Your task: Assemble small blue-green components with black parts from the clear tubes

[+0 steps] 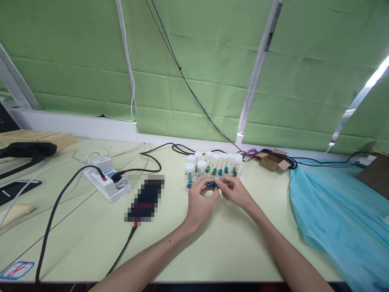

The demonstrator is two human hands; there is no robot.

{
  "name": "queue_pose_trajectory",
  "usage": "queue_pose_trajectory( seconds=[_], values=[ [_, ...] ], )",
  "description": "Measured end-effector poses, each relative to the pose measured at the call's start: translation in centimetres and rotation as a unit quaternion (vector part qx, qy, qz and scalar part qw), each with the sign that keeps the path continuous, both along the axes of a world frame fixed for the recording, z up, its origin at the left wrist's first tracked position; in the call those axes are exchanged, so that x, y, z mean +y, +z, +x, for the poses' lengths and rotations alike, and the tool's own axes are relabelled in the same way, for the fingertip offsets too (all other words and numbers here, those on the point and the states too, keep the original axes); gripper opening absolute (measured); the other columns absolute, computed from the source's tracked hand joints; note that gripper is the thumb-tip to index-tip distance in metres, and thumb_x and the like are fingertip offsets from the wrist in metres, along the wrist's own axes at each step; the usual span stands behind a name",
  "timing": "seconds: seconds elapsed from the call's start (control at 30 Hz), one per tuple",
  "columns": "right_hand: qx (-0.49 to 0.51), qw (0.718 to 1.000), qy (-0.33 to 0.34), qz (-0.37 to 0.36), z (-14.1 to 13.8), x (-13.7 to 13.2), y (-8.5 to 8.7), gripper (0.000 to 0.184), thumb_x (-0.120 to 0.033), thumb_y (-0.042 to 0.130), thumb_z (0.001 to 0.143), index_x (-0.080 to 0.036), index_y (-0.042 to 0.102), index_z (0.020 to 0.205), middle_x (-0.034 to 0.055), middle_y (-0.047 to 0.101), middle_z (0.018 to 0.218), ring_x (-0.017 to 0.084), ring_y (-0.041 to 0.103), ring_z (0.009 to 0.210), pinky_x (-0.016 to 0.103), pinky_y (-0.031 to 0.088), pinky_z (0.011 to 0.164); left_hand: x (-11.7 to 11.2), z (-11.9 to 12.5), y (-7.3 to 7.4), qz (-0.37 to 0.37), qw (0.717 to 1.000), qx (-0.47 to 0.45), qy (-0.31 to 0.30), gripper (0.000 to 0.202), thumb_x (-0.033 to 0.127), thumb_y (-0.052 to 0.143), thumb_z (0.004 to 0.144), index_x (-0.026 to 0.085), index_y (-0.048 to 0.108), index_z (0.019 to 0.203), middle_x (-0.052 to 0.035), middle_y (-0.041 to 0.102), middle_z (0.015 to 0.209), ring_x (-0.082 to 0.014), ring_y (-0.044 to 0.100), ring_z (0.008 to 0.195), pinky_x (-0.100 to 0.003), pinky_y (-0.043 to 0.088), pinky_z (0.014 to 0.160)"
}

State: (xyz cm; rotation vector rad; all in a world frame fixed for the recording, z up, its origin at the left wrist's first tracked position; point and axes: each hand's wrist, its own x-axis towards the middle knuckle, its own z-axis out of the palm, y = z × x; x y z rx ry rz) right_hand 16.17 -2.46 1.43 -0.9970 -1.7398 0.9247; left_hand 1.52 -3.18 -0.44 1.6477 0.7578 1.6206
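Observation:
A small shiny blue piece (211,184) with dark parts is pinched between my two hands, over the table in front of a group of tubes; its exact kind is too small to make out. My left hand (200,200) has thumb and fingers curled around its left side. At its right end, my right hand (235,191) grips with thumb and fingertips. Just behind the hands stand several clear tubes with white caps (189,166), upright and close together. Blue and green items on thin stems show inside them. My fingers partly hide the front tubes.
Left of the hands lies a blurred-out dark phone-like device (146,198) with a cable. Farther left are a white power strip (105,184) and tangled cords. A small open cardboard box (273,160) sits behind right, and a blue sheet (337,211) drapes over the table's right side.

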Motion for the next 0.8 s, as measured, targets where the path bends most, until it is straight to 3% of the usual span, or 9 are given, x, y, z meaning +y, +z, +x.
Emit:
queue_pose_trajectory(
  seconds=[0.2, 0.4, 0.6, 0.8],
  values=[
    [-0.029, 0.999, -0.013, 0.021, 0.09, 0.36, -0.27, 0.047, -0.053, 0.045, 0.091, -0.018, 0.049, 0.062, -0.005, 0.038, 0.046, 0.008, 0.034, 0.041, 0.023, 0.027, 0.043, 0.05, 0.06, 0.07, -0.003, 1.0, -0.001, -0.013, 0.016, 0.013, 0.061, 0.078, 0.018, 0.067, 0.092, -0.005, 0.06, 0.095, -0.0162, 0.062, 0.089, -0.031, 0.057, 0.079],
    [-0.037, 0.999, -0.031, 0.014, 0.01, 0.65, -0.5, 0.058, -0.057, 0.039, 0.092, -0.019, 0.036, 0.049, -0.0036, 0.036, 0.041, 0.008, 0.034, 0.04, 0.024, 0.027, 0.043, 0.04, 0.02, -0.03, -0.007, 1.0, 0.0, -0.012, 0.016, 0.014, 0.062, 0.078, 0.019, 0.067, 0.092, -0.0056, 0.06, 0.097, -0.0167, 0.062, 0.091, -0.031, 0.057, 0.08],
    [0.008, 1.0, -0.024, -0.018, -0.04, 0.21, -0.11, 0.036, -0.053, 0.051, 0.088, -0.02, 0.049, 0.075, -0.008, 0.039, 0.044, 0.008, 0.033, 0.039, 0.021, 0.026, 0.04, 0.12, -0.1, 0.14, -0.007, 1.0, 0.013, 0.02, 0.016, 0.013, 0.06, 0.078, 0.019, 0.067, 0.092, -0.005, 0.061, 0.096, -0.0163, 0.062, 0.089, -0.03, 0.055, 0.08],
    [0.01, 1.0, 0.001, -0.022, 0.17, -0.01, -0.13, 0.028, -0.047, 0.059, 0.086, -0.021, 0.049, 0.089, -0.0097, 0.037, 0.047, 0.008, 0.032, 0.043, 0.02, 0.025, 0.042, -0.04, -0.18, 0.2, -0.015, 0.999, 0.015, 0.024, 0.017, 0.016, 0.06, 0.079, 0.02, 0.067, 0.094, -0.0047, 0.061, 0.096, -0.0158, 0.062, 0.087, -0.027, 0.055, 0.074]
  ],
)
